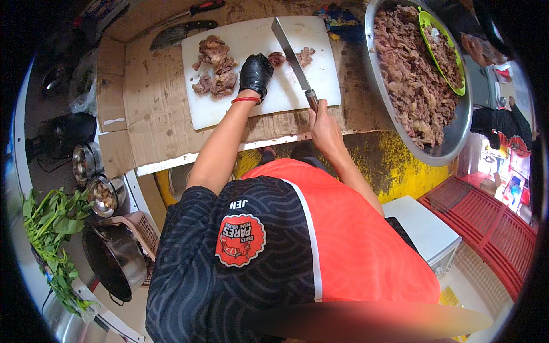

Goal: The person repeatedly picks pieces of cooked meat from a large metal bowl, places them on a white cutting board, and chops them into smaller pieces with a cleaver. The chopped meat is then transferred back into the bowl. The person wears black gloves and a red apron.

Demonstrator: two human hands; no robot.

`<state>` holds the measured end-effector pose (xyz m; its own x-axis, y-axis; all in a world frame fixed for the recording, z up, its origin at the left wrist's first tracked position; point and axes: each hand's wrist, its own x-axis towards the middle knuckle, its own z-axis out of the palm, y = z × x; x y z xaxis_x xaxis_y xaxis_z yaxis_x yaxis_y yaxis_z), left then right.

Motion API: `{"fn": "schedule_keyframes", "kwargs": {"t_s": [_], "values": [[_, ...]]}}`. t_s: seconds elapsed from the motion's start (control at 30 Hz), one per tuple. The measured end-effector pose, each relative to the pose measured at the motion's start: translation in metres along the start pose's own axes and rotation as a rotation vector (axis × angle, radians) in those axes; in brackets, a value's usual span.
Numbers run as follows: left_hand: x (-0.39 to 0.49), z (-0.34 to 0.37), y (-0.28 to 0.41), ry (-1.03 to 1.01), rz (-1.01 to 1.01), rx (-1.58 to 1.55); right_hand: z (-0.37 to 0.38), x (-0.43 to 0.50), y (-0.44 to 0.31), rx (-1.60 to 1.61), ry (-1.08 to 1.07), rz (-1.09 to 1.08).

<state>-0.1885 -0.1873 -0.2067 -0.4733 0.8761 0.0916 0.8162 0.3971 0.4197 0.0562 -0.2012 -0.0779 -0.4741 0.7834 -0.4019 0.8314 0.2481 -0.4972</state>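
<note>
My left hand, in a black glove, rests with fingers together on the white cutting board, touching or close beside a small piece of cooked meat. My bare right hand grips the handle of a cleaver-like knife, whose long blade slants over the board. Cut bits of meat lie right of the blade. Larger meat chunks sit left of my glove. Whether the glove grips anything is hidden by its back.
A large metal tray of chopped meat, with a green plastic dish in it, stands at the right. Another knife lies behind the board on cardboard. Metal pots and leafy greens are at the left.
</note>
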Motion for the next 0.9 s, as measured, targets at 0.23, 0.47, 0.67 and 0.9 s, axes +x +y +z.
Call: {"fn": "schedule_keyframes", "kwargs": {"t_s": [0.23, 0.47, 0.67, 0.9], "values": [[0.002, -0.009, 0.02, 0.236, -0.081, -0.375, -0.001, 0.004, -0.005, 0.018, 0.148, -0.151], [0.005, -0.008, 0.003, 0.021, -0.056, -0.368, 0.003, 0.013, -0.007, -0.005, 0.11, -0.133], [-0.001, 0.0, -0.006, -0.016, -0.204, -0.487, 0.009, 0.018, -0.018, 0.13, 0.275, -0.264], [0.001, -0.006, -0.007, -0.017, -0.097, -0.07, 0.038, 0.035, -0.003, -0.066, -0.018, -0.083]]}}
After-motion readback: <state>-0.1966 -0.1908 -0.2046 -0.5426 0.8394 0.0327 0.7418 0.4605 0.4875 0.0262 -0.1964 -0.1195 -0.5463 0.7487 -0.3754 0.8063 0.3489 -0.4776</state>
